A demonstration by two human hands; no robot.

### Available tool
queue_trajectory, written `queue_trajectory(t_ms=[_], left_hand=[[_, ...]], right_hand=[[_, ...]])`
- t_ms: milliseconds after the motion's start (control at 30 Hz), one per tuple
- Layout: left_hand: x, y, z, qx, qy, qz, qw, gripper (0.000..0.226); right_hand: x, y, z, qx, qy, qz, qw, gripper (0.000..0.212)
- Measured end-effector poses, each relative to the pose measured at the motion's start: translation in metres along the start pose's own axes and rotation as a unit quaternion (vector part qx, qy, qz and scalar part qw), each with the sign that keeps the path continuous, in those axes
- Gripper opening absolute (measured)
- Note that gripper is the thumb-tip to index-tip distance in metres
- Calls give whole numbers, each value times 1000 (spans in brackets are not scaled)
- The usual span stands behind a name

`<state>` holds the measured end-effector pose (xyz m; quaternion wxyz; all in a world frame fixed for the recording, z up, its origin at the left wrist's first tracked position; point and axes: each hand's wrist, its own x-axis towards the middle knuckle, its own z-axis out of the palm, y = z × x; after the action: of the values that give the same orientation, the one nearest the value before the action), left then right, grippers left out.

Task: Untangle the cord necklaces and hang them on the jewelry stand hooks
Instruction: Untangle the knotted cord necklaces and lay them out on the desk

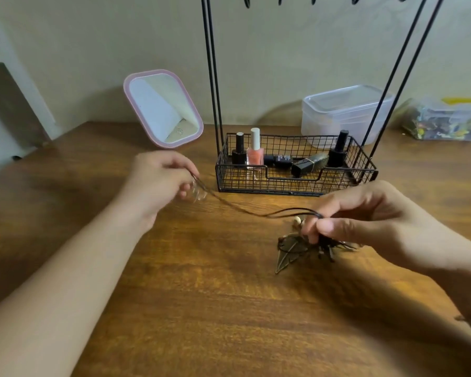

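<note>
- While drawn taut between both hands, thin dark cord necklace strands (256,212) stretched low over the brown wooden table (201,308), probably to slide one loop free of the knot.
- Left hand (158,183) pinching the far end of the cord, fingers curled; motion-blurred, with something pale and rounded just below it, unclear what.
- Right hand (365,216) clenched on the tangled bundle of dark cords and small beads (324,244), thumb and fingers pressing it together, likely as an anchor against the pull.
- Bronze leaf-shaped metal pendant (286,254) lying on the table under that bundle, touching the wood.
- Black wire jewelry stand (297,170) just behind the hands, basket base holding nail polish bottles (254,151); hooks (313,0) barely visible at the top edge, none seen carrying a necklace.
- Pink-framed rectangular mirror (163,108) and clear plastic lidded tub (346,110) set back near the wall.
- Judged an early untangling step, hanging not yet begun.
</note>
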<state>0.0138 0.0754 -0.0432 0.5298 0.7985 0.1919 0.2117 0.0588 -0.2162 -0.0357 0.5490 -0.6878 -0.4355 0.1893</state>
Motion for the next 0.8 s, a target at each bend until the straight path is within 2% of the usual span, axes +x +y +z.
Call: queue_trajectory(t_ms=[67, 100, 233, 300, 333, 400, 433, 467, 500, 633, 800], left_hand=[[-9, 4, 8, 200, -25, 83, 976, 33], [-14, 7, 11, 265, -29, 110, 957, 34], [-23, 9, 16, 365, -123, 94, 918, 34], [-29, 11, 18, 382, -162, 122, 902, 43], [-34, 13, 20, 348, -164, 151, 910, 50], [-46, 20, 27, 133, -183, 178, 958, 43], [-54, 25, 31, 5, -223, 159, 962, 33], [-61, 28, 35, -72, -262, 135, 953, 31], [-68, 29, 40, -93, -292, 128, 943, 33], [-79, 28, 48, -15, -338, 146, 930, 29], [-65, 28, 38, 43, -286, 178, 940, 13]], right_hand=[[-1, -3, 5, 19, 34, 2, 999, 15], [-1, -4, 9, 21, 56, 6, 998, 15], [2, -3, 17, 73, 102, 76, 989, 22], [4, -4, 20, 90, 102, 111, 984, 23], [4, -4, 21, 88, 102, 119, 984, 22], [5, -4, 22, 74, 103, 121, 985, 22], [5, -3, 24, 66, 102, 119, 985, 23], [5, -3, 25, 60, 97, 116, 987, 24], [5, -3, 26, 53, 89, 111, 988, 25], [4, 0, 28, 60, 74, 96, 991, 25], [5, 1, 26, 14, 100, 102, 990, 21]])
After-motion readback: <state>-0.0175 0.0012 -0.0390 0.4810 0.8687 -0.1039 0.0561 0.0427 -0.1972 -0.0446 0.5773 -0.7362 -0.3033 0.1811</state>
